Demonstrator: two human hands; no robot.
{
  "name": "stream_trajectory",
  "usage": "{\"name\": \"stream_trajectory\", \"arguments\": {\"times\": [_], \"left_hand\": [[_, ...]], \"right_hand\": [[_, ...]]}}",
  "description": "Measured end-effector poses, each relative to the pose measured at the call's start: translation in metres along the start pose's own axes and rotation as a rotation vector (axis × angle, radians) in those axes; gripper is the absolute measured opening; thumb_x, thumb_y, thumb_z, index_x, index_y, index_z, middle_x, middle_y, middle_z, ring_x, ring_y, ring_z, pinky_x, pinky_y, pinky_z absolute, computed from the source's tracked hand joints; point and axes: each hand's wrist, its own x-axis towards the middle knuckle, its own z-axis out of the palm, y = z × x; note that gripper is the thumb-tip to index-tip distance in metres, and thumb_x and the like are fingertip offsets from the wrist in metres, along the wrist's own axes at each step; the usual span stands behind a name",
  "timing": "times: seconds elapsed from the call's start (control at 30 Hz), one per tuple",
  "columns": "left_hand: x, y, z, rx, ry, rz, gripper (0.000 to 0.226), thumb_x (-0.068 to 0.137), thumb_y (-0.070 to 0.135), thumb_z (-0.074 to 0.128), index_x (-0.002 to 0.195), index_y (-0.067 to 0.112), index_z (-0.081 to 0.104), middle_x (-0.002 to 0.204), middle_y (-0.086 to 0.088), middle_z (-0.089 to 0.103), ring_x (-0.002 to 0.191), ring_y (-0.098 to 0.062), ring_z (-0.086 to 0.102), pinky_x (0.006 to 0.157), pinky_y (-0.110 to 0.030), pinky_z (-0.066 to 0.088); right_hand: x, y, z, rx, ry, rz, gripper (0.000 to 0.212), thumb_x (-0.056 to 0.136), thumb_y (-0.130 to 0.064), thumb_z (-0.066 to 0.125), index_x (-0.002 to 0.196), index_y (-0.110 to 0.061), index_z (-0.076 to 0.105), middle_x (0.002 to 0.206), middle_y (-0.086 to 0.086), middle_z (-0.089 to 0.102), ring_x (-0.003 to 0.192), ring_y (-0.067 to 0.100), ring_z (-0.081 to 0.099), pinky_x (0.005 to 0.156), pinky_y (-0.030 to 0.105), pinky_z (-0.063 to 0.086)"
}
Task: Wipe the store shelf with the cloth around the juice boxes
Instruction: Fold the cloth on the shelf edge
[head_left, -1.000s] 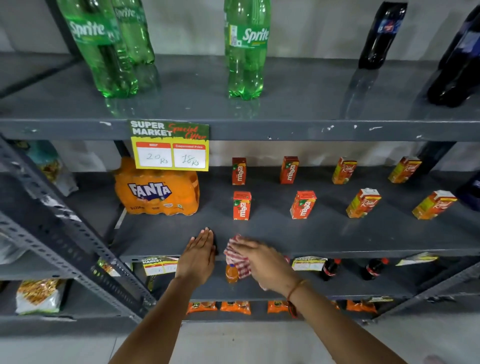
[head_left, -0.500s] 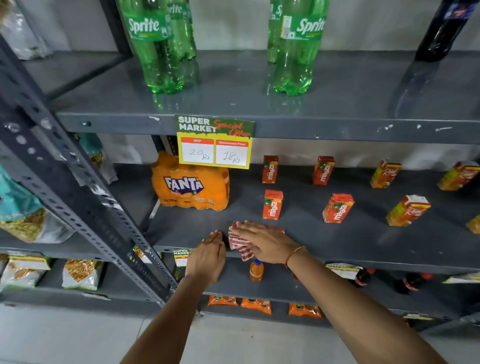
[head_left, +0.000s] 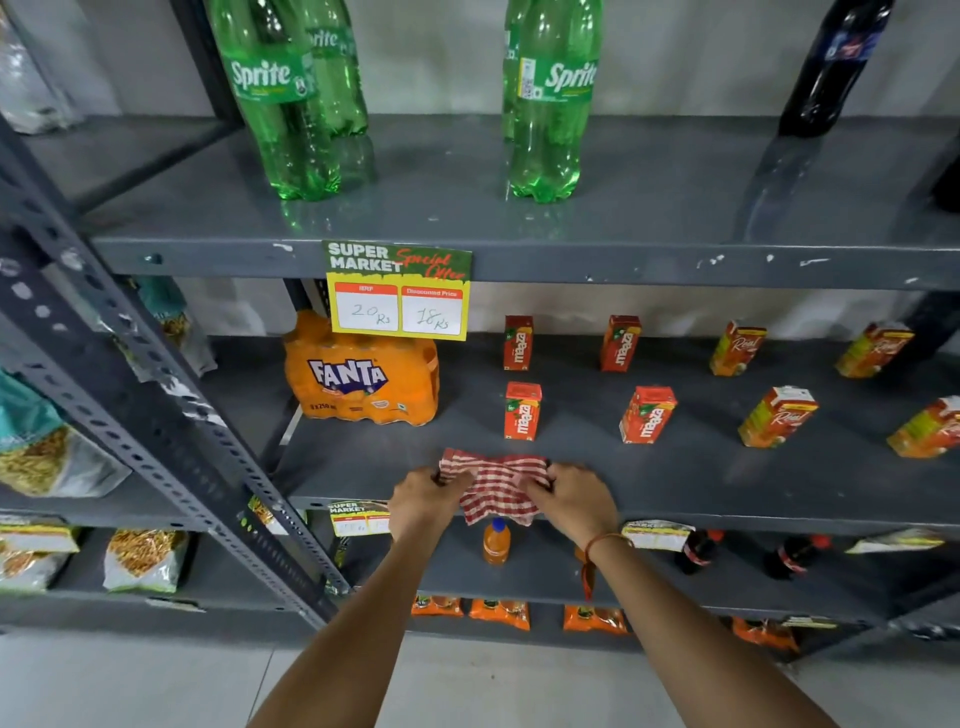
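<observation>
A red-and-white checked cloth lies spread on the front edge of the grey middle shelf, partly hanging over it. My left hand grips its left end and my right hand grips its right end. Behind the cloth stand several juice boxes in two rows: a red Maaza box just beyond the cloth, another Maaza box to its right, and Real boxes further right.
An orange Fanta multipack sits left of the boxes under a price sign. Green Sprite bottles stand on the shelf above. A slanted perforated upright crosses the left. A small orange bottle stands on the lower shelf.
My left hand has left the shelf surface and taken hold of the cloth's left end. The cloth, bunched under my right hand before, is now stretched between both hands. The view came closer.
</observation>
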Motion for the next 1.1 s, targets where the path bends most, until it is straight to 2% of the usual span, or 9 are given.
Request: {"name": "stream_trajectory", "arguments": {"times": [0.17, 0.33, 0.47, 0.53, 0.63, 0.73, 0.9, 1.03, 1.1], "left_hand": [[-0.019, -0.002, 0.01, -0.166, 0.056, -0.051, 0.034, 0.082, 0.049, 0.068, 0.069, 0.018, 0.065, 0.065, -0.001, 0.066, 0.064, -0.022, 0.062, 0.055, -0.03, 0.046], [-0.058, 0.021, 0.034, -0.322, 0.12, 0.013, 0.03, 0.084, 0.044, 0.067, 0.069, 0.018, 0.067, 0.064, 0.001, 0.069, 0.064, -0.02, 0.065, 0.061, -0.035, 0.051], [-0.118, 0.068, 0.071, -0.571, 0.182, 0.093, 0.022, 0.087, 0.034, 0.067, 0.08, 0.013, 0.065, 0.073, -0.003, 0.069, 0.071, -0.022, 0.064, 0.063, -0.034, 0.048], [-0.154, 0.1, 0.092, -0.67, 0.205, 0.147, 0.019, 0.087, 0.03, 0.067, 0.079, 0.013, 0.062, 0.071, -0.002, 0.066, 0.069, -0.018, 0.06, 0.06, -0.031, 0.042], [-0.202, 0.16, 0.119, -0.809, 0.23, 0.308, 0.016, 0.088, 0.024, 0.068, 0.078, 0.014, 0.06, 0.067, -0.001, 0.063, 0.061, -0.009, 0.054, 0.061, -0.03, 0.043], [-0.243, 0.23, 0.14, -0.93, 0.184, 0.433, 0.016, 0.087, 0.028, 0.069, 0.084, 0.014, 0.062, 0.067, -0.008, 0.059, 0.06, -0.009, 0.05, 0.063, -0.032, 0.046], [-0.317, 0.348, 0.16, -1.117, 0.082, 0.678, 0.01, 0.087, 0.021, 0.07, 0.088, 0.013, 0.064, 0.067, -0.002, 0.063, 0.058, -0.007, 0.054, 0.053, -0.023, 0.048], [-0.349, 0.427, 0.166, -1.081, -0.067, 0.773, 0.014, 0.084, 0.04, 0.071, 0.089, 0.027, 0.066, 0.085, 0.0, 0.072, 0.076, -0.013, 0.068, 0.065, -0.041, 0.058], [-0.359, 0.462, 0.17, -1.045, -0.09, 0.758, 0.015, 0.082, 0.038, 0.072, 0.088, 0.024, 0.066, 0.083, 0.0, 0.071, 0.072, -0.01, 0.067, 0.068, -0.042, 0.057]], "right_hand": [[-0.011, -0.003, -0.004, 0.093, 0.0, -0.003, 0.028, 0.088, -0.043, 0.059, 0.08, -0.017, 0.062, 0.087, 0.002, 0.071, 0.079, 0.022, 0.068, 0.061, 0.031, 0.053], [-0.028, 0.028, -0.049, 0.263, 0.071, 0.003, 0.036, 0.086, -0.039, 0.062, 0.059, -0.023, 0.044, 0.061, -0.006, 0.055, 0.062, 0.017, 0.058, 0.046, 0.021, 0.03], [-0.044, 0.07, -0.115, 0.439, 0.12, 0.015, 0.033, 0.081, -0.042, 0.064, 0.063, -0.016, 0.054, 0.058, -0.001, 0.059, 0.059, 0.013, 0.059, 0.052, 0.034, 0.045], [-0.053, 0.093, -0.157, 0.513, 0.175, -0.004, 0.029, 0.081, -0.036, 0.067, 0.069, -0.011, 0.058, 0.063, 0.003, 0.062, 0.061, 0.011, 0.059, 0.059, 0.035, 0.046], [-0.072, 0.126, -0.23, 0.622, 0.291, -0.05, 0.025, 0.085, -0.024, 0.068, 0.069, -0.007, 0.057, 0.06, 0.003, 0.055, 0.056, 0.003, 0.049, 0.055, 0.021, 0.037], [-0.091, 0.161, -0.305, 0.709, 0.446, -0.091, 0.014, 0.087, -0.018, 0.067, 0.074, -0.013, 0.065, 0.063, -0.005, 0.063, 0.059, -0.001, 0.056, 0.053, 0.012, 0.039], [-0.113, 0.219, -0.421, 0.796, 0.699, -0.169, 0.015, 0.087, -0.013, 0.066, 0.072, -0.018, 0.064, 0.061, -0.006, 0.06, 0.061, 0.004, 0.054, 0.057, 0.02, 0.042], [-0.122, 0.252, -0.499, 0.803, 0.844, -0.191, 0.012, 0.087, -0.016, 0.065, 0.078, -0.023, 0.069, 0.076, -0.003, 0.071, 0.074, 0.015, 0.066, 0.066, 0.028, 0.052], [-0.119, 0.269, -0.532, 0.797, 0.882, -0.163, 0.008, 0.086, -0.017, 0.066, 0.08, -0.021, 0.069, 0.08, 0.004, 0.072, 0.077, 0.021, 0.067, 0.069, 0.034, 0.053]]}}
